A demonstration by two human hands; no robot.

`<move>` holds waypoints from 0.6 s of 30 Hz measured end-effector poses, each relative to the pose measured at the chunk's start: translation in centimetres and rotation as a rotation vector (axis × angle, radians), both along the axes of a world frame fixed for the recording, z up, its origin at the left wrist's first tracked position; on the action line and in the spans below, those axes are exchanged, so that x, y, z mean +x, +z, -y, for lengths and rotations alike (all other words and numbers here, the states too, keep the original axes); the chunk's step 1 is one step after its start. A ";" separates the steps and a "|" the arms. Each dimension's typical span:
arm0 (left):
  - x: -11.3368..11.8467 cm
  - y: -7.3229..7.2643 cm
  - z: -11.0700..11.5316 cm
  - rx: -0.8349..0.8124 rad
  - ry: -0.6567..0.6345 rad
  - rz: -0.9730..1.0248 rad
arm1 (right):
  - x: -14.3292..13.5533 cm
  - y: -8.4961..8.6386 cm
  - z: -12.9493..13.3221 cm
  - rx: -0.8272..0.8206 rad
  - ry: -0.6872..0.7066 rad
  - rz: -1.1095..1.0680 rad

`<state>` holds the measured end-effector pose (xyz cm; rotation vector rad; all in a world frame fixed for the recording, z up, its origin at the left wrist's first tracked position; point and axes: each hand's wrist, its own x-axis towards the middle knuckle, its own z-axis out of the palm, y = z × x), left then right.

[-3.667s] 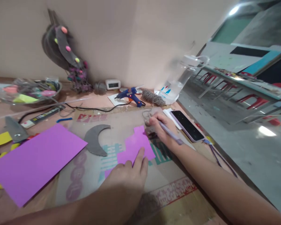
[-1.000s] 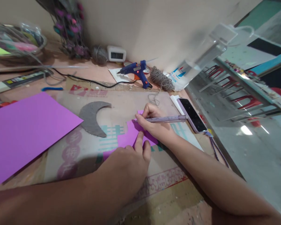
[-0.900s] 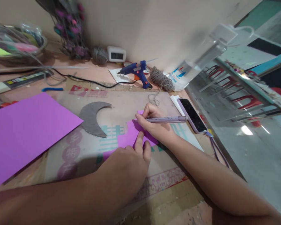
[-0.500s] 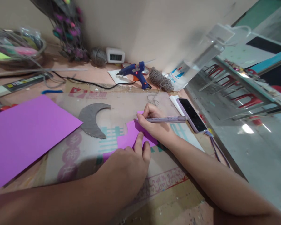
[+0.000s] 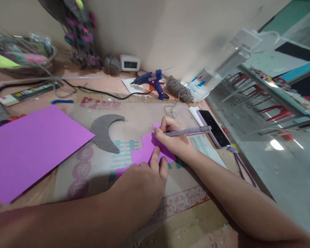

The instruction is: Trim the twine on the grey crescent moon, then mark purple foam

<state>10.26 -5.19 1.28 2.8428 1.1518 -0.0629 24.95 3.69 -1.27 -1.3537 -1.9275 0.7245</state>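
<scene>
A small stepped piece of purple paper [image 5: 142, 151] lies under both of my hands on a printed board [image 5: 93, 187]. My left hand [image 5: 144, 181] presses it down, its fingers stretched out, gripping nothing. My right hand [image 5: 174, 139] is closed around a clear-barrelled pen [image 5: 196, 131] at the paper's upper part; the pen tip is hidden by the fingers. To the left rests a grey crescent-shaped cutout [image 5: 102, 132], apart from both hands. A large purple paper sheet [image 5: 41, 144] lies farther left, its right corner close to the crescent.
Behind the board are a blue glue gun [image 5: 153, 82] with its cord, grey yarn [image 5: 179, 89], and a white digital clock [image 5: 130, 63]. A phone [image 5: 214, 129] lies to the right near the table edge, beneath a tall clear container [image 5: 217, 72]. A cluttered basket [image 5: 51, 57] stands back left.
The whole view has shifted slightly, so things sit a little farther right. Both hands keep their places on the purple paper; the pen's rear end has tipped slightly upward.
</scene>
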 end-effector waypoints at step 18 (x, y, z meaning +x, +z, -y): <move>0.0 -0.2 0.3 0.021 0.022 0.022 | 0.0 0.3 0.3 -0.101 0.122 -0.014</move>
